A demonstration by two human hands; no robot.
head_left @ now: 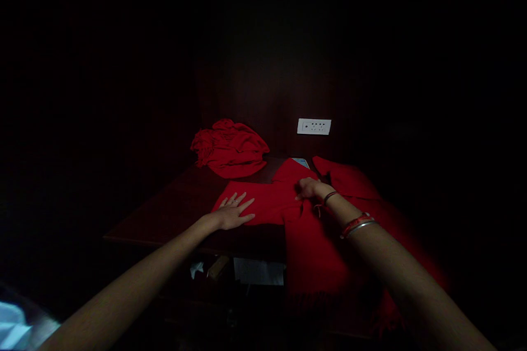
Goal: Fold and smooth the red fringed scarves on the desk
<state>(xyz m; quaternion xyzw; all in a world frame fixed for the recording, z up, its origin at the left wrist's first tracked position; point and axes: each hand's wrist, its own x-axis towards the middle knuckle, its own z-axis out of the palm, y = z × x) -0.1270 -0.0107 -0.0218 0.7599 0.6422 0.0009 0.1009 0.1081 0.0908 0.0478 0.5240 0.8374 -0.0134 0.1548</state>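
Observation:
A red fringed scarf (317,252) lies partly on a dark table, and its fringed end hangs over the front edge. My left hand (234,213) rests palm down on the scarf's left part, fingers spread and a ring on one of them. Bent over the middle of the same cloth is my right hand (308,188), its fingers curled in and closed on the fabric; the fingertips are partly hidden. More red cloth (349,178) lies to the right of this hand, and I cannot tell whether it is the same piece.
At the back left sits a bunched red fringed cloth (233,148). A flat light-blue object (301,162) shows behind the scarf. On the wall is a white socket plate (314,126). Under the tabletop (164,219), papers (258,271) and a brown box-like item (218,267) show dimly.

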